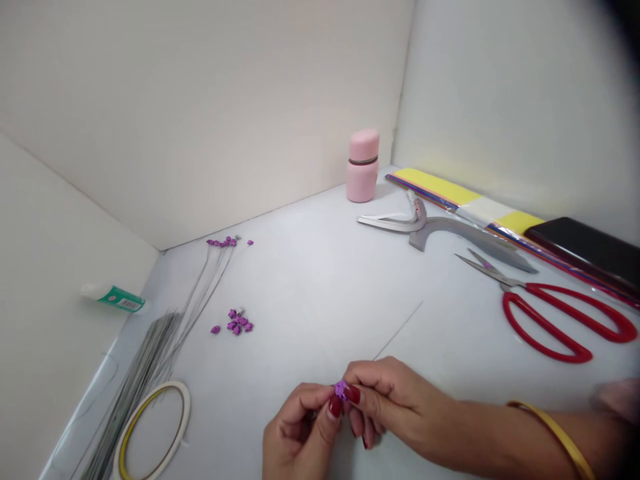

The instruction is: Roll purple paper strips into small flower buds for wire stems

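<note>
At the near edge of the tabletop, the left hand [300,433] and right hand [395,400] meet low in the view, fingers curled closed. Between their fingertips they pinch a small purple flower [341,391], probably foam, most of it in plain view. A thin wire [399,330] runs up and right from near the hands; whether it joins the flower cannot be told.

Handling, judged: the flower looks very light and soft, and would likely dent under hard pressure and be easily dropped. Its small body is best taken lightly between fingertips; the wire looks fine and bendable, so is best held close to any join.

Surface: pale grey tabletop [310,300]. Left of centre lie a cluster of loose purple flowers [237,322] and a row of purple flowers on wires [223,242]. Further left are a bundle of wires [145,360], a tape roll [150,433] and a green-labelled tube [115,298]. At the back stands a pink bottle [363,165]. To the right lie a grey curved tool [450,233], red-handled scissors [560,320], a stack of coloured sheets [440,190] and a black phone [583,247]. Plain white walls [200,100] meet in a corner behind. A gold bangle [550,433] circles the right forearm.
</note>
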`<state>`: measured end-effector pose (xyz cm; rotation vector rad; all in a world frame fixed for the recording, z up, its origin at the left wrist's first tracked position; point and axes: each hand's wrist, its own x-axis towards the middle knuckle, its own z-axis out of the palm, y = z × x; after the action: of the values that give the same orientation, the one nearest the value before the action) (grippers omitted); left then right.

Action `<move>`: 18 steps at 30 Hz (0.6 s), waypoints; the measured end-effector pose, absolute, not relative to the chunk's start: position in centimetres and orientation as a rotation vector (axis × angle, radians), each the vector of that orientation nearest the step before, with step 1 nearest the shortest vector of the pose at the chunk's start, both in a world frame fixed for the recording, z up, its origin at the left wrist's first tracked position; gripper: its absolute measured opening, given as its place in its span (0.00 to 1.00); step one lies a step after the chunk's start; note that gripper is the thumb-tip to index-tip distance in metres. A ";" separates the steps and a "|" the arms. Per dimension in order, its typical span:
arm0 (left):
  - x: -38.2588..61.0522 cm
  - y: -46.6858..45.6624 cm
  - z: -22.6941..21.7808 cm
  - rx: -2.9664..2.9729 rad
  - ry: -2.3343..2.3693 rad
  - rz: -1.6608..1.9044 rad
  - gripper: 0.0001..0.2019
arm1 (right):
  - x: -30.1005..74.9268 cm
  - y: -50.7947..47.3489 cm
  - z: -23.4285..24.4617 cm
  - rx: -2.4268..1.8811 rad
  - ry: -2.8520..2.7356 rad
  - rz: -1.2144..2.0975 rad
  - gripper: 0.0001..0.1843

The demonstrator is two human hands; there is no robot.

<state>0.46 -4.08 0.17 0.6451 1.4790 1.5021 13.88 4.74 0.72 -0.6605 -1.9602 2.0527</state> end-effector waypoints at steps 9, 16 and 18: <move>-0.2 -3.6 0.5 0.518 1.456 1.372 0.11 | 14.2 5.4 1.5 -0.613 -2.339 1.596 0.15; -0.4 -4.2 0.4 0.918 1.411 1.403 0.06 | 13.7 5.8 1.6 -0.622 -1.944 2.180 0.17; -0.3 -4.3 0.1 0.988 1.418 1.410 0.05 | 13.7 5.8 1.5 -0.615 -1.814 2.340 0.17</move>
<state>-0.30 -4.30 0.14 0.9882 1.4178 1.4097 13.65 5.76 1.51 -0.6149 -1.8145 2.3396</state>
